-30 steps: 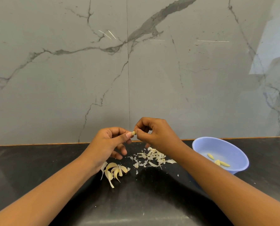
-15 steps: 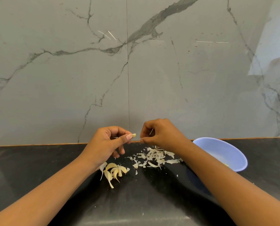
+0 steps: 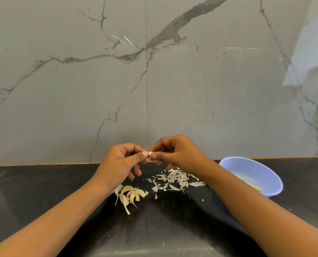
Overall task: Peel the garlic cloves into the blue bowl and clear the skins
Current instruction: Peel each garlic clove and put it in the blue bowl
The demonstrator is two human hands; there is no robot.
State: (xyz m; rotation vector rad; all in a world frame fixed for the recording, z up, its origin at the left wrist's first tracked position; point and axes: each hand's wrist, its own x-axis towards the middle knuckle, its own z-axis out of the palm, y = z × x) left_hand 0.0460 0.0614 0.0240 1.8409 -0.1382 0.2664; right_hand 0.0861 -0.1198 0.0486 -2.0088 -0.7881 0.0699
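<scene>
Right hand (image 3: 176, 154) back on the garlic clove (image 3: 150, 153) in left hand (image 3: 121, 164)

I have one view to work from: a wide-angle camera worn on the person's head. It faces forward and tilts down a little, nearly square to the marble wall (image 3: 191, 89), which fills the upper part of the frame. The black bench (image 3: 43, 191) runs across the lower part, its far edge sitting slightly higher on the right. The camera sits close above the work. Both forearms enter from the bottom corners, and the left hand (image 3: 121, 162) and right hand (image 3: 178, 154) meet on a garlic clove (image 3: 150, 153) just below centre frame. The blue bowl (image 3: 265, 169) lies toward the right side, partly hidden by the right forearm.
</scene>
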